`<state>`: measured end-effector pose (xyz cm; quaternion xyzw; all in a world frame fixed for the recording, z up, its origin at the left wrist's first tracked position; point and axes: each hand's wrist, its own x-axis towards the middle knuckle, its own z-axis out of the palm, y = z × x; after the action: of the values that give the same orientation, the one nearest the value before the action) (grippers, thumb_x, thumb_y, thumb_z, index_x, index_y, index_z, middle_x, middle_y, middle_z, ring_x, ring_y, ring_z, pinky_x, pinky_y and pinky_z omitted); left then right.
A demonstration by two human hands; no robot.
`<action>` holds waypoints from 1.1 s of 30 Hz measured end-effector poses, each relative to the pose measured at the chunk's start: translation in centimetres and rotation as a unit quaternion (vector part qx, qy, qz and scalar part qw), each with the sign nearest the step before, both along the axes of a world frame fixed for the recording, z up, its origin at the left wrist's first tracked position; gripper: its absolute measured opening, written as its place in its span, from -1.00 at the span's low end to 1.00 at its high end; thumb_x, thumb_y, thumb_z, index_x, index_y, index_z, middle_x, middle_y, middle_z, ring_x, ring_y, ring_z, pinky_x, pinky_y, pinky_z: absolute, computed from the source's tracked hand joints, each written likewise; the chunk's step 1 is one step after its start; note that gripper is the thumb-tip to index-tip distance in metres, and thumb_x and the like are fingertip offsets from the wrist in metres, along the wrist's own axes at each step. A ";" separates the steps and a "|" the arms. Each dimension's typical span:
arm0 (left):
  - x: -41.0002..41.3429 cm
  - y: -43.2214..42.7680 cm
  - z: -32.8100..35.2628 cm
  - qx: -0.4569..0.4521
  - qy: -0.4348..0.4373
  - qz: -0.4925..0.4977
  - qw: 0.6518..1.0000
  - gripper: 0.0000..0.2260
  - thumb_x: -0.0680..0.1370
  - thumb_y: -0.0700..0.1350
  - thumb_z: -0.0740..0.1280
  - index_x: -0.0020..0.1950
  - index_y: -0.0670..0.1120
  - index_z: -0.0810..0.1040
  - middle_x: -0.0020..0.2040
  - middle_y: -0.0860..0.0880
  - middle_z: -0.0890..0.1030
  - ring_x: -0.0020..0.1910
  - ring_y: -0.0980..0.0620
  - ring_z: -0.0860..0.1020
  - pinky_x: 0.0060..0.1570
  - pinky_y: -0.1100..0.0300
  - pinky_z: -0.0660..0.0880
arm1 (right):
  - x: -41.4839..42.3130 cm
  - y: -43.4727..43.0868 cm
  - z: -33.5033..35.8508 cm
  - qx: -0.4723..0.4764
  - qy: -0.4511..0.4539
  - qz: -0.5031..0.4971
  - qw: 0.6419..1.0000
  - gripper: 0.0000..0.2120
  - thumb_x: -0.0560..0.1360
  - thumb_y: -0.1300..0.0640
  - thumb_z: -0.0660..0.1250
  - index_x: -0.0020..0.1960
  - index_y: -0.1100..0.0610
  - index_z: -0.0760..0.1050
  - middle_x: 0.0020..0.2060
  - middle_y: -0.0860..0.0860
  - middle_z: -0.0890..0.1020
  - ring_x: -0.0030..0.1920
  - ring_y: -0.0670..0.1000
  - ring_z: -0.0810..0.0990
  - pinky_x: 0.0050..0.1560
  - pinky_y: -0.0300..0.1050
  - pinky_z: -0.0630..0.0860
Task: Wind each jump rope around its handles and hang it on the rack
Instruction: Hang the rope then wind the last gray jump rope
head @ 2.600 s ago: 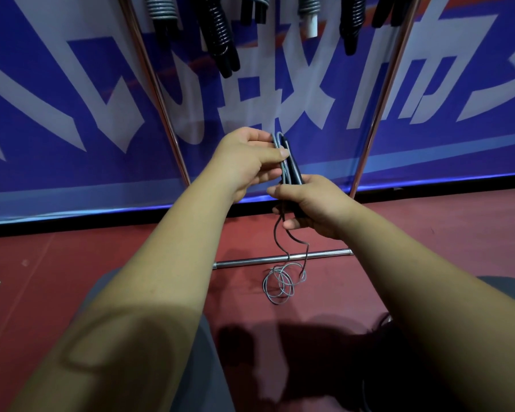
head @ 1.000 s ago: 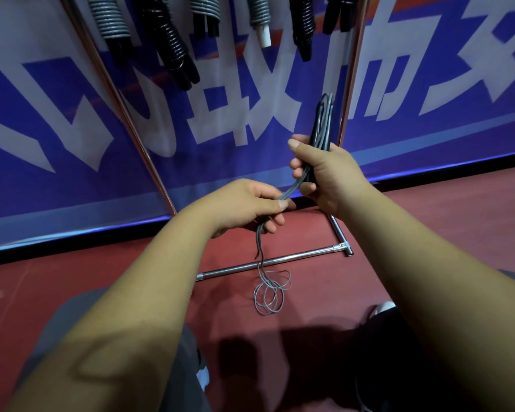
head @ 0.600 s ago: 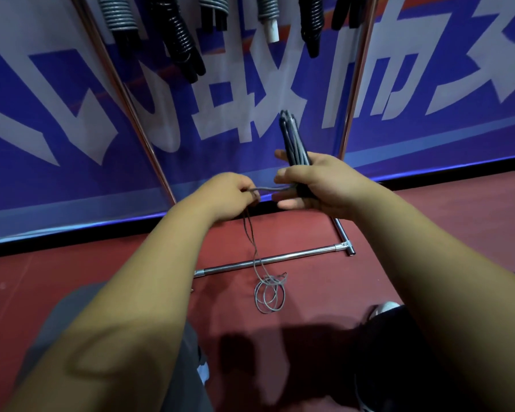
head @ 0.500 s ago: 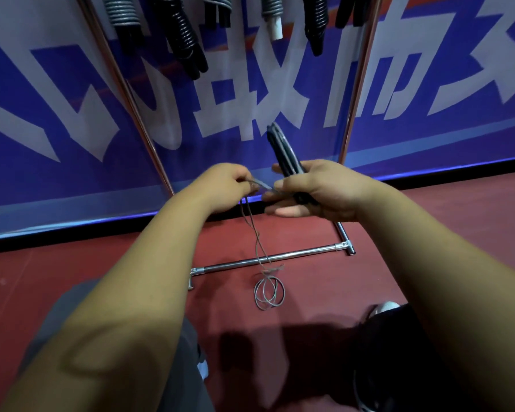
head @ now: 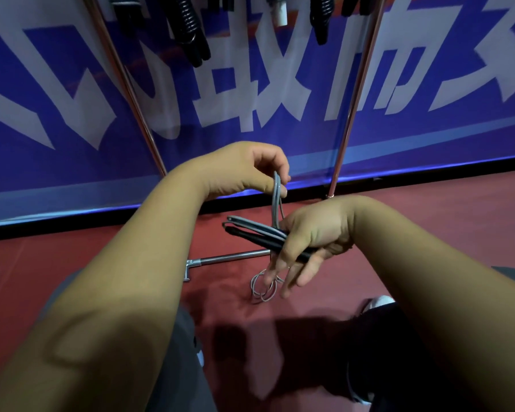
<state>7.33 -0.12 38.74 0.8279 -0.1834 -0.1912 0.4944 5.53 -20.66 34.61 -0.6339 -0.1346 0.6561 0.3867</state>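
My right hand (head: 315, 233) grips two black jump rope handles (head: 256, 237), held together and lying almost level, tips pointing left. Grey cord loops run along them. My left hand (head: 244, 171) sits above and pinches the grey cord (head: 276, 203), which drops straight down to the handles. The loose remainder of the cord lies coiled on the floor (head: 262, 288) under my right fingers. The metal rack has a slanted left post (head: 125, 84), a right post (head: 354, 93) and a floor bar (head: 229, 258). Wound ropes (head: 191, 28) hang at its top.
A blue banner (head: 280, 84) with large white characters stands right behind the rack. The floor is red (head: 443, 221). My knees fill the bottom of the view, with a shoe (head: 378, 301) at the right.
The handles have tipped from upright to nearly level and dropped lower in my right hand. My left hand has risen, pulling the cord up above them.
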 end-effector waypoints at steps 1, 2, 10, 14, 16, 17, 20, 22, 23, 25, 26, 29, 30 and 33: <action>-0.2 -0.1 0.4 0.011 -0.007 0.004 1.000 -0.83 0.48 -0.29 0.58 -0.03 -0.11 0.66 0.05 -0.21 0.73 0.20 -0.20 0.69 0.35 -0.08 0.58 | 0.2 -0.1 -0.4 -0.018 -0.015 -0.031 0.999 -0.73 0.63 0.37 0.35 0.31 0.44 0.55 0.33 0.35 0.62 0.10 0.23 0.77 -0.10 -0.20 0.70; -0.3 -0.2 0.6 0.032 -0.022 0.009 0.999 -0.84 0.47 -0.30 0.58 -0.05 -0.11 0.66 -0.01 -0.16 0.74 0.08 -0.13 0.72 0.27 -0.01 0.62 | 0.4 -0.1 -0.8 -0.033 -0.032 -0.069 0.997 -0.71 0.62 0.38 0.37 0.30 0.48 0.54 0.30 0.37 0.64 0.01 0.20 0.79 -0.12 -0.19 0.70; -0.2 0.1 -0.1 0.247 -0.063 -0.002 0.967 -0.79 0.51 -0.16 0.51 0.05 0.13 0.68 -0.11 0.12 0.70 -0.22 0.24 0.59 -0.15 0.28 0.51 | 3.4 -0.6 -1.8 -0.047 -0.120 -0.423 0.897 -0.81 0.59 0.41 0.39 0.19 0.39 0.50 0.01 0.30 0.63 -0.11 0.26 0.78 -0.14 0.03 0.76; 0.2 -0.6 -2.5 0.315 -0.014 0.066 0.947 -0.93 0.66 -0.13 0.34 0.08 -0.07 0.61 -0.12 -0.02 0.75 -0.29 0.05 0.73 -0.32 0.22 0.54 | 3.6 -0.3 -0.5 0.064 -0.112 -0.495 0.859 -0.89 0.62 0.42 0.33 0.13 0.32 0.49 0.00 0.29 0.63 -0.09 0.25 0.79 -0.14 -0.04 0.75; 0.2 -1.2 -3.3 0.260 0.041 0.111 0.958 -0.86 0.68 -0.23 0.18 0.10 -0.16 0.53 -0.07 -0.15 0.75 -0.30 -0.09 0.75 -0.39 0.13 0.60 | 3.3 0.1 0.0 0.102 -0.126 -0.489 0.857 -0.93 0.65 0.35 0.36 0.11 0.26 0.51 -0.06 0.23 0.66 -0.16 0.12 0.79 -0.17 -0.11 0.72; 0.3 -1.4 -3.4 0.227 0.059 0.131 0.963 -0.83 0.68 -0.26 0.13 0.14 -0.17 0.51 -0.05 -0.19 0.74 -0.28 -0.14 0.76 -0.37 0.06 0.64 | 3.2 0.4 0.2 0.117 -0.135 -0.481 0.859 -0.92 0.65 0.32 0.38 0.12 0.23 0.51 -0.12 0.18 0.65 -0.23 0.03 0.75 -0.23 -0.15 0.69; 0.7 -1.3 -3.2 0.144 0.067 0.174 0.972 -0.82 0.73 -0.20 0.21 0.20 -0.10 0.61 -0.01 -0.21 0.73 -0.11 -0.18 0.77 -0.13 -0.09 0.73 | 3.3 0.5 0.6 0.184 -0.141 -0.461 0.857 -0.80 0.64 0.16 0.46 0.18 0.11 0.47 -0.28 0.03 0.55 -0.40 -0.09 0.48 -0.47 -0.26 0.45; 1.1 -0.6 -2.6 0.146 0.016 0.166 0.975 -0.88 0.68 -0.03 0.39 0.08 0.02 0.72 -0.05 -0.07 0.75 -0.09 -0.02 0.74 0.02 -0.07 0.72 | 3.5 0.3 0.9 0.218 -0.121 -0.476 0.843 -0.69 0.63 -0.06 0.47 0.21 0.09 0.46 -0.28 0.01 0.46 -0.40 -0.11 0.32 -0.53 -0.31 0.26; 1.2 -0.1 -2.3 0.162 -0.008 0.152 0.975 -0.89 0.64 0.05 0.44 0.02 0.07 0.75 -0.10 0.03 0.75 -0.13 0.09 0.70 0.06 -0.02 0.68 | 3.6 0.1 1.0 0.221 -0.107 -0.488 0.838 -0.59 0.61 -0.19 0.44 0.26 0.08 0.47 -0.27 0.01 0.44 -0.39 -0.11 0.27 -0.54 -0.32 0.21; 1.1 0.6 -1.6 0.165 -0.013 0.124 0.978 -0.89 0.60 0.14 0.48 -0.01 0.17 0.77 -0.13 0.17 0.74 -0.16 0.26 0.63 0.07 0.11 0.55 | 3.8 -0.2 1.0 0.214 -0.082 -0.513 0.827 -0.37 0.57 -0.38 0.37 0.38 0.09 0.50 -0.28 0.00 0.43 -0.37 -0.11 0.22 -0.54 -0.32 0.16; 1.1 0.9 -1.4 0.153 -0.005 0.114 0.982 -0.88 0.59 0.16 0.47 0.01 0.18 0.77 -0.09 0.18 0.75 -0.09 0.26 0.65 0.14 0.11 0.55 | 3.9 -0.2 0.9 0.215 -0.071 -0.522 0.822 -0.31 0.56 -0.41 0.35 0.44 0.09 0.49 -0.28 0.00 0.43 -0.36 -0.11 0.21 -0.55 -0.32 0.15; 0.7 0.9 -1.0 0.088 0.026 0.076 0.993 -0.78 0.60 0.19 0.45 0.08 0.10 0.77 0.02 0.03 0.77 0.15 0.03 0.71 0.42 -0.06 0.50 | 4.1 -0.5 0.8 0.218 -0.059 -0.539 0.811 -0.42 0.63 -0.29 0.35 0.45 0.10 0.48 -0.30 0.01 0.43 -0.38 -0.10 0.20 -0.57 -0.30 0.12; 0.5 0.8 -1.0 0.060 0.039 0.071 0.995 -0.76 0.61 0.18 0.45 0.10 0.06 0.77 -0.01 -0.01 0.77 0.13 -0.01 0.72 0.44 -0.06 0.49 | 4.1 -0.5 0.9 0.215 -0.069 -0.536 0.813 -0.54 0.67 -0.20 0.33 0.40 0.11 0.50 -0.30 0.01 0.42 -0.39 -0.09 0.19 -0.56 -0.29 0.10; 0.5 0.0 -1.0 -0.012 0.075 0.096 0.992 -0.65 0.62 0.21 0.42 0.10 -0.08 0.68 -0.23 -0.03 0.64 -0.10 -0.15 0.71 0.25 -0.11 0.58 | 3.9 -0.4 1.3 0.202 -0.110 -0.520 0.823 -0.77 0.70 0.02 0.29 0.26 0.15 0.48 -0.32 0.01 0.41 -0.40 -0.08 0.19 -0.54 -0.26 0.06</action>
<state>7.83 -0.15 37.70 0.8190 -0.0673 -0.2022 0.5327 9.41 -21.10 35.92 -0.5860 0.0438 0.2419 0.7722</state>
